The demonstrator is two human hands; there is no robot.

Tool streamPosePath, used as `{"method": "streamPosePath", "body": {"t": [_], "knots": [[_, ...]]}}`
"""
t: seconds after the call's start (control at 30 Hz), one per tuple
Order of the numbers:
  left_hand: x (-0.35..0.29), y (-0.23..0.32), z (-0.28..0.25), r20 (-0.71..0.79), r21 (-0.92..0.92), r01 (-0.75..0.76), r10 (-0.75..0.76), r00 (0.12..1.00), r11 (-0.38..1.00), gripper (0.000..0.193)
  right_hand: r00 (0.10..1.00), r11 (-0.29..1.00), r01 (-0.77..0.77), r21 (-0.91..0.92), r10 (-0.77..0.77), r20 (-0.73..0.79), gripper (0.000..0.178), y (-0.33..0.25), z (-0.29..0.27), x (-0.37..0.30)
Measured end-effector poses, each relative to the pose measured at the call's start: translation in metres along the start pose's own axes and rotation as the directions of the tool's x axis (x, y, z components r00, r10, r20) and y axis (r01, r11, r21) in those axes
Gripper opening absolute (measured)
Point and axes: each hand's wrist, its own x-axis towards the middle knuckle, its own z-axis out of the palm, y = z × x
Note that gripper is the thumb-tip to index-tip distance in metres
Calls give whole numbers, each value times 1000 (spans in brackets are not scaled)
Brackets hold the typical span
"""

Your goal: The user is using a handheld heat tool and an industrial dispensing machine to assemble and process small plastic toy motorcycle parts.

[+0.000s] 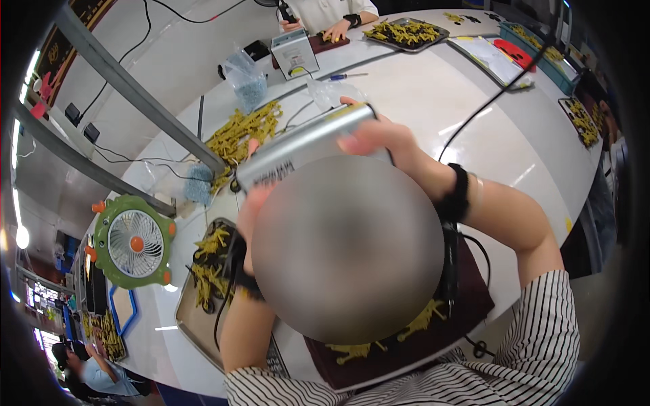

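Observation:
A silver metal box (305, 143) with dark print on its side is held up, tilted, above the white table. My right hand (389, 142) grips its right end, the thumb lying across the top. At its lower left edge is my left hand (250, 211), partly hidden by a large grey blurred disc that covers the middle of the view. Both wrists wear black bands. Below, a dark red mat (470, 318) carries yellow figure-like pieces (423, 321). A slim black tool (450, 271) with a cord stands by the disc's right edge.
A pile of yellow pieces (237, 135) lies beyond the box, near a plastic bag of blue bits (247, 88). Left are a green fan (135, 242), a metal post (135, 88) and a tray (193, 325). Across the table, a co-worker's hand (336, 31) rests by another silver box (294, 53).

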Motion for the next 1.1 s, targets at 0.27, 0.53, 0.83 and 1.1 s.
{"method": "streamPosePath", "body": {"t": [0.27,0.53,0.83,1.1], "knots": [[-35,-13,7,-35,-54,-104,102,994,993,96,992,993,114,-26,-115,-47,102,24,6,-34],[-18,-4,7,127,-374,173,-135,983,911,68,996,997,70,-39,-72,-47,51,19,3,-6],[-1,-35,-30,249,-159,-251,285,926,955,72,962,956,262,-135,-270,-49,75,36,-7,-33],[-12,-32,-2,3,8,-197,197,980,980,97,967,972,219,-90,-228,-114,76,49,-38,-1]]}}
